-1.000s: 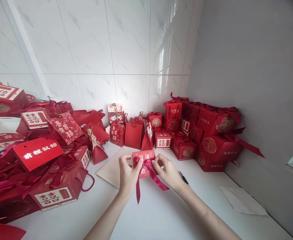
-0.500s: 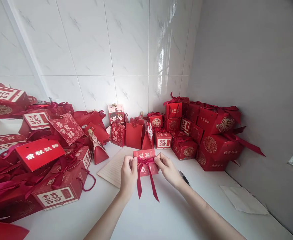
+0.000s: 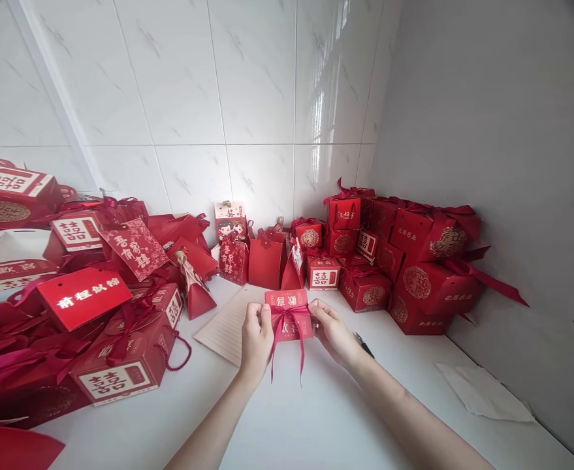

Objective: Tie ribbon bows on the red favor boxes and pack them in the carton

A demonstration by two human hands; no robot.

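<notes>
Between my hands is a small red gift box [image 3: 294, 297] with gold characters on its top. A dark red ribbon [image 3: 285, 313] is tied across it in a bow, and its two tails drop toward me over the front. My left hand [image 3: 256, 341] is closed at the left side of the bow, thumb on top, pinching the ribbon. My right hand [image 3: 334, 334] pinches the ribbon at the right side. The box's sides and underside are mostly hidden.
A lined notepad [image 3: 223, 326] lies left of the box, and a black pen [image 3: 364, 346] lies beyond my right forearm. Red boxes are heaped on the left [image 3: 120, 378] and stacked at the right wall [image 3: 414, 281]. A folded white tissue [image 3: 482, 391] rests at right.
The ribbon tails have turned edge-on and look narrower and a little shorter. Both hands still grip the bow's sides. The whole view has shifted slightly.
</notes>
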